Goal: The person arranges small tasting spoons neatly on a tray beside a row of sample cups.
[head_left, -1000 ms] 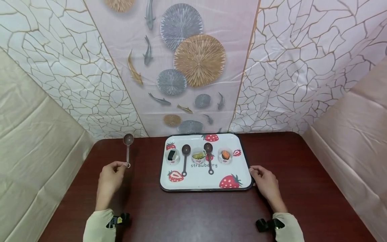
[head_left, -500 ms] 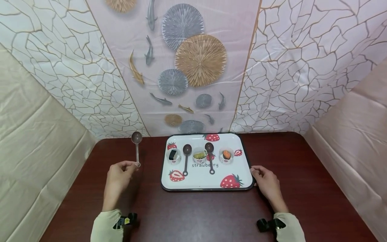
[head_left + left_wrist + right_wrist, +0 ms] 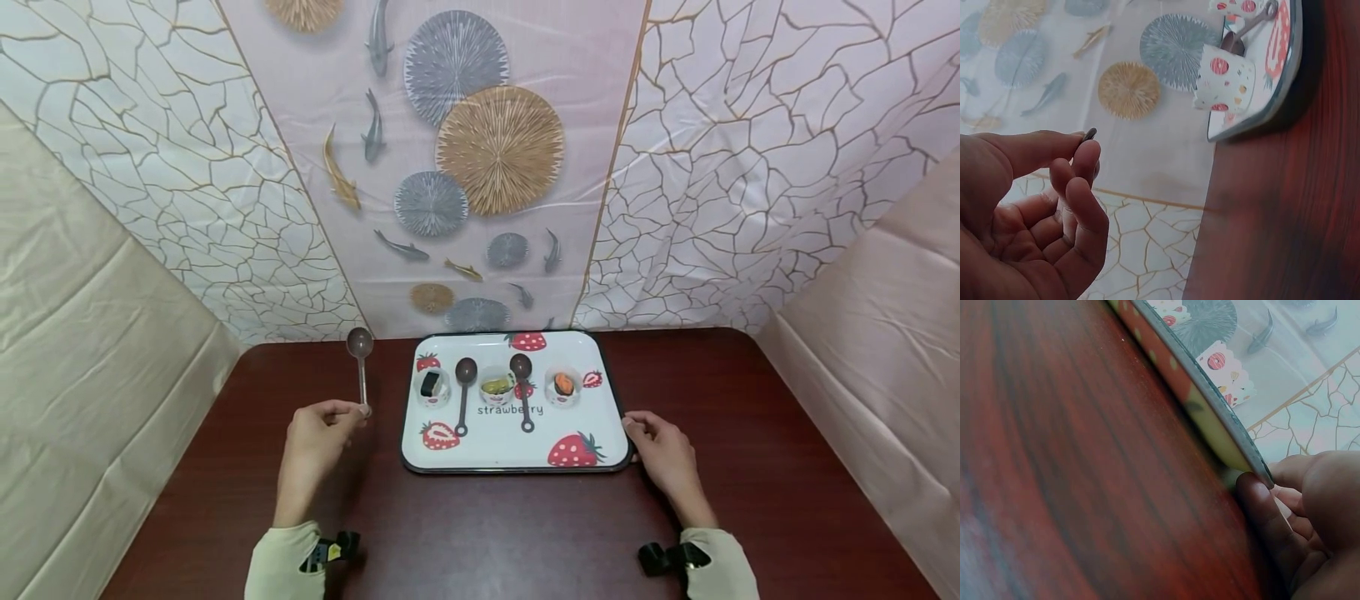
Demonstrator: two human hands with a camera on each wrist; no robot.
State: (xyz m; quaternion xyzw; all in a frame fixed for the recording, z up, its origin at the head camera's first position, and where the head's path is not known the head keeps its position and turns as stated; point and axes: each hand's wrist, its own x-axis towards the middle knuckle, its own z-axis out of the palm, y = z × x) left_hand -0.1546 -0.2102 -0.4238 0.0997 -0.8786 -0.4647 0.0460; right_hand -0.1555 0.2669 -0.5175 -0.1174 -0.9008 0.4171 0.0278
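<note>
Thumb and fingertips of my left hand [image 3: 318, 437] pinch the ring end of a brown measuring spoon [image 3: 361, 342], held bowl-up left of the tray. In the left wrist view only a dark tip of the spoon [image 3: 1089, 134] shows between the fingers. My right hand [image 3: 665, 458] grips the dark rim of the white strawberry-print tray [image 3: 487, 454] near its front right corner; the right wrist view shows the tray edge [image 3: 1222, 419] between thumb and fingers. On the tray, two more brown spoons [image 3: 462, 404] [image 3: 527, 408] lie with handles toward me.
Three small printed paper cups stand in a row on the tray: one with a black-and-white piece [image 3: 431, 384], one with a greenish piece [image 3: 496, 386], one with an orange-topped piece [image 3: 564, 383]. Behind the dark wooden table [image 3: 480, 525] hangs a patterned cloth [image 3: 495, 150].
My left hand has moved right, carrying the measuring spoon closer to the tray. The right hand keeps its grip on the rim, and the tray's contents stay as they were.
</note>
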